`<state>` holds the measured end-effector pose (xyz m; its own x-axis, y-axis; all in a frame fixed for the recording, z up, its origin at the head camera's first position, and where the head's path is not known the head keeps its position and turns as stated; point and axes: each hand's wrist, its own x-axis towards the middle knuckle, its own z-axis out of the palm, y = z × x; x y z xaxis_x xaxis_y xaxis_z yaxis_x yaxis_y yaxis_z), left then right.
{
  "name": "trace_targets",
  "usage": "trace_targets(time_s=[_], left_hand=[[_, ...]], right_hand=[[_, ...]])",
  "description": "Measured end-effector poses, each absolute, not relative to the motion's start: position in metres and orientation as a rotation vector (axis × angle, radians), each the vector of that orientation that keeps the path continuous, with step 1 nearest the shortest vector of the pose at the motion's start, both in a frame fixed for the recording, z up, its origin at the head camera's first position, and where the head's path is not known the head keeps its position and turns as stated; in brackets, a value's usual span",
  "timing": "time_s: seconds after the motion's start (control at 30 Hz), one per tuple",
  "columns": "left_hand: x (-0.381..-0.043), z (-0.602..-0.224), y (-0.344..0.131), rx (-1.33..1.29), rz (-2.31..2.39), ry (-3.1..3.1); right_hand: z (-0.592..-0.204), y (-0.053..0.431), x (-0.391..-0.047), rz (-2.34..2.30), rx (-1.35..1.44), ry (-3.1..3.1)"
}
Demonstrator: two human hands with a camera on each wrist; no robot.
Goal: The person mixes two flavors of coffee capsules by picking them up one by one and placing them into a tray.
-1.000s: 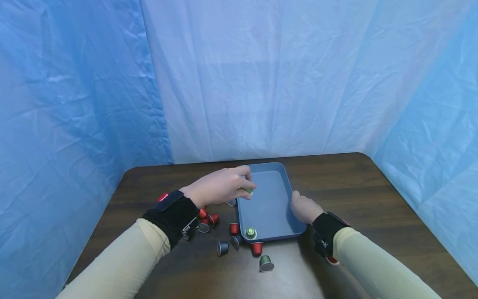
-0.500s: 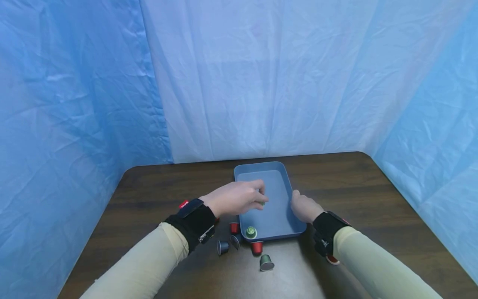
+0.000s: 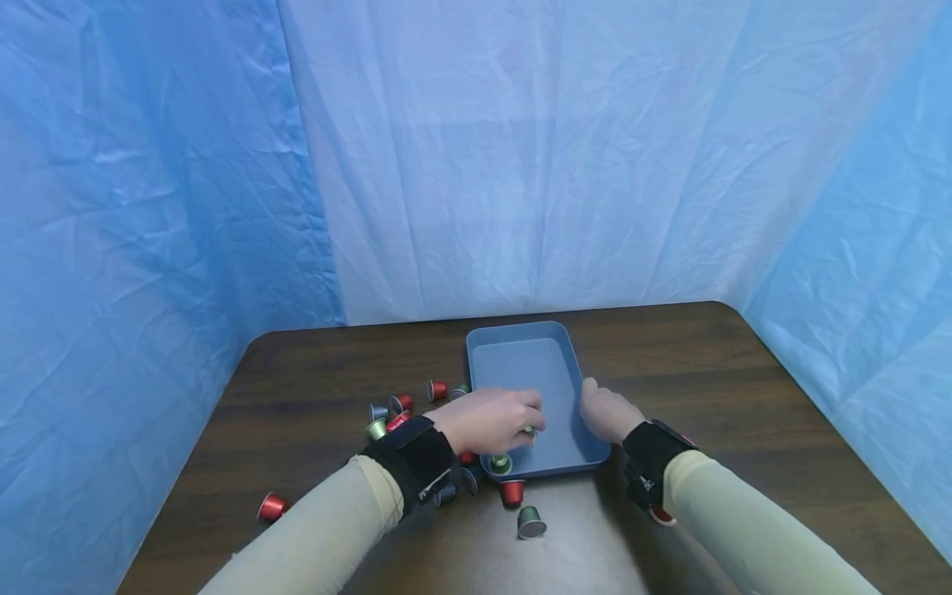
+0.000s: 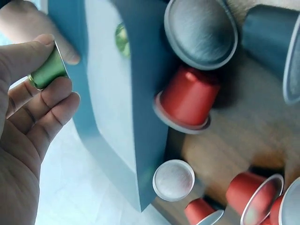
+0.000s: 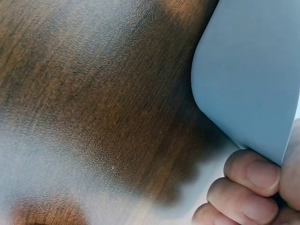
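Note:
My left hand pinches a green coffee capsule between thumb and fingers, over the blue tray. In the left wrist view the capsule's silver rim faces away from the palm. Another green capsule sits in the tray's near left corner. At the tray's right side, my right hand grips the wall, its curled fingers against the outside and the thumb at the rim. Close outside the tray's left wall lie a red capsule and a dark capsule.
Several red, green and dark capsules lie left of the tray, among them a red capsule. A red capsule lies alone farther left. In front of the tray are a red capsule and a green capsule. Blue sheets surround the wooden table.
My left hand has moved right and nearer over the tray, carrying the green capsule. Capsules at the left that the arm covered now show. My right hand stays on the tray.

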<state>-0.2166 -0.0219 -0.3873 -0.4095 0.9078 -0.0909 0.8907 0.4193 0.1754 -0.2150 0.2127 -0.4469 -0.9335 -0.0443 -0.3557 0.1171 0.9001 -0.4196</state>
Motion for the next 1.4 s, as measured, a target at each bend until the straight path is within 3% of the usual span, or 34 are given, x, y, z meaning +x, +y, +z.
trace_targets(time_s=[0.5,0.8,1.17,1.4], left_hand=[[-0.215,-0.414,-0.012,1.576,0.106,2.427],[-0.214,-0.421,-0.013,1.603,0.030,2.386],[-0.214,-0.421,-0.018,1.510,0.108,2.365],[-0.214,-0.401,-0.037,1.493,0.127,2.449]], right_hand=[[-0.452,0.215,-0.218,-0.713,0.175,2.636],[-0.451,0.214,-0.217,-0.680,0.114,2.670],[-0.451,0.214,-0.215,-0.694,0.106,2.676],[-0.449,0.215,-0.214,-0.711,0.113,2.665]])
